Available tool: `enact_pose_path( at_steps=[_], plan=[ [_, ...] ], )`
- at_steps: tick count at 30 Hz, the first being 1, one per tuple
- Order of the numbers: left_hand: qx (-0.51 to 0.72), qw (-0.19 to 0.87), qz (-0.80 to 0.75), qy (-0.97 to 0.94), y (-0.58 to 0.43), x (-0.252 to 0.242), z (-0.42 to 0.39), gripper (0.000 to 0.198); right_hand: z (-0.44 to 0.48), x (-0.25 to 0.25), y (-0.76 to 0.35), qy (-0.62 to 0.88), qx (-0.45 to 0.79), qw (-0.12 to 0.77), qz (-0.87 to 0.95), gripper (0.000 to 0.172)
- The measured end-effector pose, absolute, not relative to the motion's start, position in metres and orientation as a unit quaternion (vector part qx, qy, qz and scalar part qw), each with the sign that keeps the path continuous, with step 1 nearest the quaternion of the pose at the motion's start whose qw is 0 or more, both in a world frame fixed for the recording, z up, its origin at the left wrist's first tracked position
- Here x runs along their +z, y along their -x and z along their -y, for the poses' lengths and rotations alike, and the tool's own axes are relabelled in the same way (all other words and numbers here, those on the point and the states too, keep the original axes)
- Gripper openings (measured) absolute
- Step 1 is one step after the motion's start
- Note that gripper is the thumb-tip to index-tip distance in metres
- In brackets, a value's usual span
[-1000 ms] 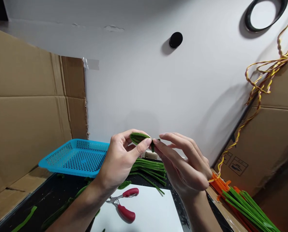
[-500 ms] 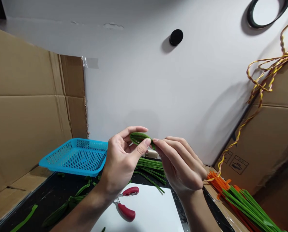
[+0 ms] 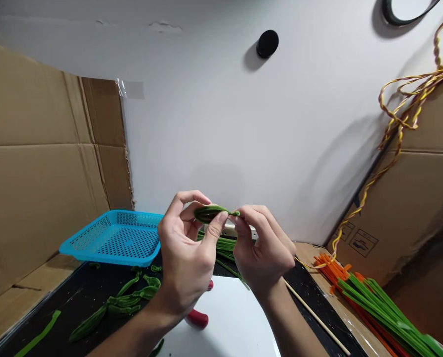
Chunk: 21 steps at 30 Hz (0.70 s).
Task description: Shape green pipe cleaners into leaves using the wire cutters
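A leaf-shaped loop of green pipe cleaner (image 3: pixel 205 213) is held up in front of the wall. My left hand (image 3: pixel 186 248) grips the loop between thumb and fingers. With thumb and fingertips, my right hand (image 3: pixel 264 248) pinches the narrow twisted end of the same loop. Below the hands, red-handled pliers (image 3: pixel 198 320) lie on a white sheet (image 3: pixel 239 312), partly hidden by my left wrist. Finished-looking green pipe-cleaner leaves (image 3: pixel 122 303) lie on the black surface left of my forearm. Behind the hands is a bunch of green pipe cleaners (image 3: pixel 224 248).
A blue perforated basket (image 3: pixel 70 248) stands at the back left beside a cardboard panel (image 3: pixel 38 183). At the right lie orange pipe cleaners (image 3: pixel 331 267) and green pipe cleaners (image 3: pixel 381 302). A thin wooden stick (image 3: pixel 318 320) lies near my right forearm. Twisted yellow wire (image 3: pixel 400 148) hangs along the right cardboard.
My right hand has turned and shifted left, now pinching the leaf's end more tightly closed. The loop looks flatter. The view has shifted slightly, and the wooden stick has come into sight.
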<state>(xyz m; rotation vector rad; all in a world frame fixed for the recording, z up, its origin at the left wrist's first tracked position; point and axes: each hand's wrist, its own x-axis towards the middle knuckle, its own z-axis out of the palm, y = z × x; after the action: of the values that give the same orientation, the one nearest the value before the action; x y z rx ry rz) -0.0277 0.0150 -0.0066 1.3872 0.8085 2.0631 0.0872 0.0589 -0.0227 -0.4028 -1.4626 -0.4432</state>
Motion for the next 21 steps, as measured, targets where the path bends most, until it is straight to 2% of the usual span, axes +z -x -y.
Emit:
enact_pose_path(
  at_steps=[4,9,12,14,17,21],
  plan=[
    [0.775,0.156,-0.299,-0.535,0.028,-0.013,-0.02,0.028,-0.051,-0.022,-0.08,0.229,-0.03,0.712,0.663,0.018],
    [0.772,0.055,-0.26,-0.578,0.039,-0.012,-0.027,0.027,-0.04,-0.003,-0.083,0.25,0.203,0.655,0.684,0.033],
    [0.754,0.036,-0.245,-0.608,0.05,-0.003,-0.026,0.027,-0.037,0.005,-0.088,0.237,0.272,0.636,0.682,0.036],
    [0.723,0.082,-0.28,-0.626,0.057,0.004,-0.025,0.028,-0.036,0.007,-0.091,0.241,0.261,0.644,0.678,0.029],
    [0.681,0.169,-0.288,-0.652,0.066,0.012,-0.026,0.027,-0.036,0.008,-0.097,0.237,0.172,0.661,0.691,0.014],
    [0.645,0.265,-0.269,-0.664,0.072,0.016,-0.03,0.019,-0.036,0.007,-0.103,0.206,0.075,0.67,0.709,0.01]
  ],
)
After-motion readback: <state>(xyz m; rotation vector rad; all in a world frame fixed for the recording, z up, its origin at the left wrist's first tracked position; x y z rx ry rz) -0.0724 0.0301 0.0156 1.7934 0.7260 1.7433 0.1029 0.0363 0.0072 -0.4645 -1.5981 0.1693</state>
